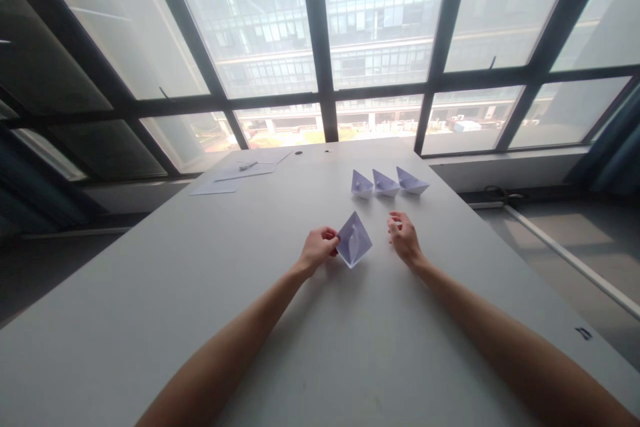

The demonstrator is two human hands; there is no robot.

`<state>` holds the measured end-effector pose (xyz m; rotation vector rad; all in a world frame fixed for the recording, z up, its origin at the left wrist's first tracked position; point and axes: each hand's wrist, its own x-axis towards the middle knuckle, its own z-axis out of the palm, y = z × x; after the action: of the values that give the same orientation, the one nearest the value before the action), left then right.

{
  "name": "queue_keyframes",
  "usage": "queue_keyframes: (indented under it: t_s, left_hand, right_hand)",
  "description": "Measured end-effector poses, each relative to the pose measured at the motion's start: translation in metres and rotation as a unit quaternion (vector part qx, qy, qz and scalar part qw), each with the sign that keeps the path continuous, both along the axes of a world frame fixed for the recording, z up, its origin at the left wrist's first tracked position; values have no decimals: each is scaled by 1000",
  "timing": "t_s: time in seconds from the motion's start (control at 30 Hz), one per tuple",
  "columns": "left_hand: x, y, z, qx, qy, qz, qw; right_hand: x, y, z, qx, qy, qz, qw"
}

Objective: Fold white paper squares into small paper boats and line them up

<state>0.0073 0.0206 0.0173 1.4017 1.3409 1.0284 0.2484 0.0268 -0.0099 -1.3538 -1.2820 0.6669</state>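
Observation:
A folded white paper boat [354, 240] is pinched at its left corner by my left hand [320, 247], and it is tilted so its hollow faces me. To the right of it, my right hand [403, 235] is held just above the table with fingers curled and apart, touching nothing that I can see. Beyond my hands, three more paper boats stand in a row: a left one [362, 185], a middle one [385, 184] and a right one [412, 182].
On the far left of the white table [190, 300] lie flat paper sheets [250, 170] with a small whitish object [247, 165] on top. A dark round hole [299, 153] sits near the back edge. Large windows rise behind. A dark mark [583, 333] is near the right edge.

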Motion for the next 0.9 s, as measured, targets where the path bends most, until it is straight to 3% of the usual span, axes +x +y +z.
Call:
queue_keyframes:
  t_s: [0.1, 0.27, 0.47, 0.7, 0.9]
  left_hand:
    - [-12, 32, 10, -19, -10, 24, 999]
    - [-27, 108, 23, -58, -26, 95, 993]
    - [-19, 175, 15, -113, -22, 139, 984]
    - [-16, 221, 3, -138, 3, 169, 976]
    - [-32, 227, 8, -95, 9, 192, 977]
  right_hand:
    - [-1, 1, -2, 5, -9, 14, 1000]
    - [-3, -1, -5, 11, -34, 13, 999]
    - [-3, 2, -6, -4, -37, 20, 999]
    - [-4, 5, -8, -15, -22, 32, 999]
    - [-3, 3, -6, -15, -13, 33, 999]
